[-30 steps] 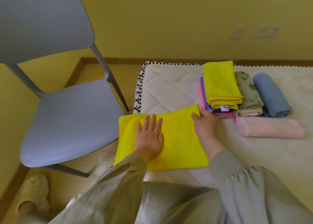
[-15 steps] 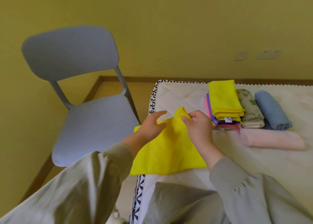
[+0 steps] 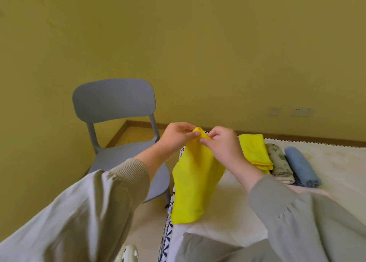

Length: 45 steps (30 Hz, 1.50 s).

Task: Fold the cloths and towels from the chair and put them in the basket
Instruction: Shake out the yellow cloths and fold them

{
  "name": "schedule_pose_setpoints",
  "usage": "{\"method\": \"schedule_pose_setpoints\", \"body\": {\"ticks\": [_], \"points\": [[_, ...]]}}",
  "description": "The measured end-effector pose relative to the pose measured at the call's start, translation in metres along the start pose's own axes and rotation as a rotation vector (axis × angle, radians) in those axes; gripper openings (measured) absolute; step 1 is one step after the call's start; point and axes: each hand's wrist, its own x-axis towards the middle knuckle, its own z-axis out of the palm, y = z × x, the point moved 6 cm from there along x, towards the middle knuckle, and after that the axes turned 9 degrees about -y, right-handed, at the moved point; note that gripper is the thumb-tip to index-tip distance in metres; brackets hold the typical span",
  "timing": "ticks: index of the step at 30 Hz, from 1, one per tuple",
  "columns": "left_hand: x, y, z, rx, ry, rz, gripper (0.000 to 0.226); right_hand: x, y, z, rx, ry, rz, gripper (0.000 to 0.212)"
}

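Where grey sleeves (image 3: 79, 212) end, pinching top edge of yellow cloth (image 3: 194, 182) w/ left hand (image 3: 176, 137) & right hand (image 3: 221, 145), thumbs & fingertips closed on it, hands nearly touching; hanging down to near corner of mattress (image 3: 227, 212), lower end resting there. Past that on mattress, side by side: folded yellow stack (image 3: 253, 151), leaf-print roll (image 3: 280, 164), blue roll (image 3: 301, 166). Farther L on floor, grey chair (image 3: 112, 103), then yellow wall (image 3: 198, 44) w/ sockets (image 3: 302, 112).
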Motion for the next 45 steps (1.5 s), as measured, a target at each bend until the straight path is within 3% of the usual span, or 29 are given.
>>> {"method": "schedule_pose_setpoints", "body": {"ticks": [8,16,20,27,37,45], "points": [[-0.018,0.037,-0.022,0.093,0.203,0.067,0.023,0.000,-0.040,-0.018,-0.174,-0.131,0.002,0.035],[-0.043,0.047,-0.055,0.195,0.472,0.086,0.023,-0.005,-0.027,-0.043,-0.388,-0.309,0.064,0.024],[-0.056,0.041,-0.073,0.154,0.571,0.040,0.021,-0.004,-0.022,-0.053,-0.302,-0.280,0.061,0.021],[-0.067,0.029,-0.090,0.025,0.654,-0.050,0.013,-0.011,-0.042,-0.060,0.005,-0.078,-0.146,0.032],[-0.071,0.021,-0.097,0.008,0.592,-0.077,0.013,-0.030,-0.073,-0.054,-0.061,-0.165,-0.275,0.033],[-0.072,0.039,-0.089,0.671,0.243,0.067,0.023,-0.032,-0.070,-0.064,-0.170,-0.149,-0.237,0.024]]}}
